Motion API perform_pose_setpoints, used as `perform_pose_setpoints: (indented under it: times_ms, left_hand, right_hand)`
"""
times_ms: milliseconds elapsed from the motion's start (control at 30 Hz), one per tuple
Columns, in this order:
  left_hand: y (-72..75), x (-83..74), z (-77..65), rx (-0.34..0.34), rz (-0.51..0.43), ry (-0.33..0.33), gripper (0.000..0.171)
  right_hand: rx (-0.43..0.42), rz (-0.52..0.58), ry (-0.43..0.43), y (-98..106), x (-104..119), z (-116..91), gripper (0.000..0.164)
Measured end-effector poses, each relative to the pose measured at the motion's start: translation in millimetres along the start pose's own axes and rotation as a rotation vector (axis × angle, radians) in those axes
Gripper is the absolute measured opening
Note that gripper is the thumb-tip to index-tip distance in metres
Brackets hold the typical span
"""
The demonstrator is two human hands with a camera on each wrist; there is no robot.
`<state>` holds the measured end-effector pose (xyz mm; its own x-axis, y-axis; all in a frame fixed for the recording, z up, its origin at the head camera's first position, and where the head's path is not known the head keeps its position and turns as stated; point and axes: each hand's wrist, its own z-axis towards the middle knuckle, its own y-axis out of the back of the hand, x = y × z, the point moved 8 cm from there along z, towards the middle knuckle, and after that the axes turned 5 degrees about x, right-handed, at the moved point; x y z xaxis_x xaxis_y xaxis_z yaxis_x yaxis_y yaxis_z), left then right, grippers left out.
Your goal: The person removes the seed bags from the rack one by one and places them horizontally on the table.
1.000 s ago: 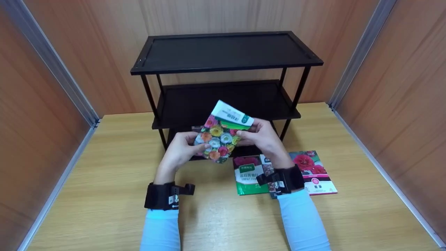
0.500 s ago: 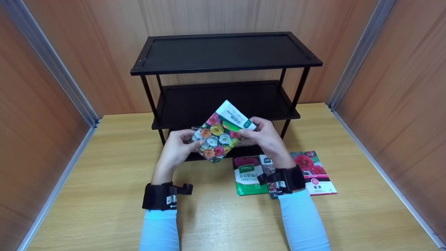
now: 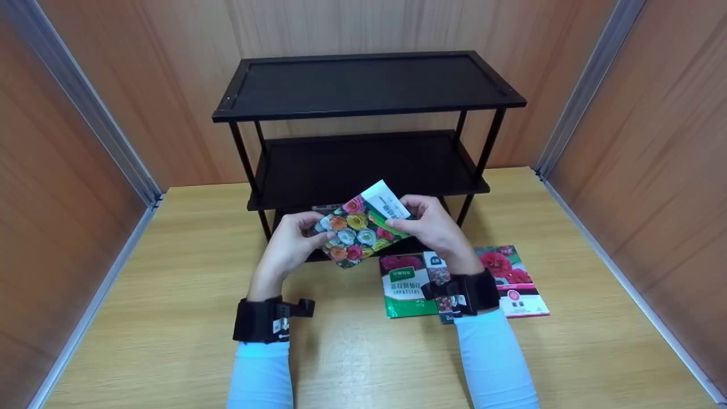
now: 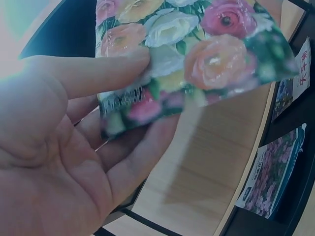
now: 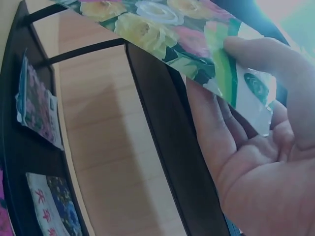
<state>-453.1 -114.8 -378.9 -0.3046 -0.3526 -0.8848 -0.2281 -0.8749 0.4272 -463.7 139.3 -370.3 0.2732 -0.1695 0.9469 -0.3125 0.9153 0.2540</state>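
A flower seed packet (image 3: 359, 234), printed with pink, yellow, orange and white blooms, hangs tilted in front of the shelf rack. My left hand (image 3: 289, 241) pinches its lower left end, thumb on the printed face and fingers behind, as the left wrist view shows. At the upper right end, by the white and green band, my right hand (image 3: 436, 227) pinches it the same way. Under my right forearm on the table lie a green and white seed packet (image 3: 410, 289), a partly covered dark packet (image 3: 438, 275) and a pink-flowered packet (image 3: 514, 278).
The black rack (image 3: 369, 85) has three tiers against the wooden back wall. On its bottom tier stand a packet of pink flowers (image 4: 268, 174) and a white packet with red characters (image 5: 44, 201). Wooden panels (image 3: 642, 170) close in both sides.
The held packet has turned clockwise, its white end swinging right and down. Both hands keep hold of it and have shifted only slightly. The packets on the table stay put.
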Motion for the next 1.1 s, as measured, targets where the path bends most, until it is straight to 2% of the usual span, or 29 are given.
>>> perform_pose_setpoints:
  times_ms: [133,333,467,800,933,1100]
  left_hand:
    - [2.9,-1.3,0.4,-0.041,-0.045,-0.014,0.023]
    - [8.7,-3.9,1.2,-0.11,-0.173,-0.046,0.037]
    - [7.6,-5.7,1.6,-0.129,-0.221,-0.059,0.035]
    - [2.9,-10.7,2.6,-0.133,-0.194,-0.077,0.025]
    - [5.0,-11.0,0.5,-0.122,-0.153,-0.09,0.023]
    - [10.3,-10.5,-2.7,-0.101,-0.102,-0.078,0.02]
  right_hand:
    - [-0.031,0.03,-0.014,3.0,-0.1,-0.7,0.02]
    - [-0.115,0.186,0.0,9.9,0.6,-1.5,0.02]
    - [-0.15,0.268,0.03,9.0,1.7,-0.9,0.015]
    - [-0.101,0.247,-0.041,-1.8,-2.1,1.6,0.031]
    - [-0.092,0.217,-0.045,-0.5,-0.3,0.3,0.023]
    - [-0.093,0.214,-0.004,6.4,4.3,-2.6,0.013]
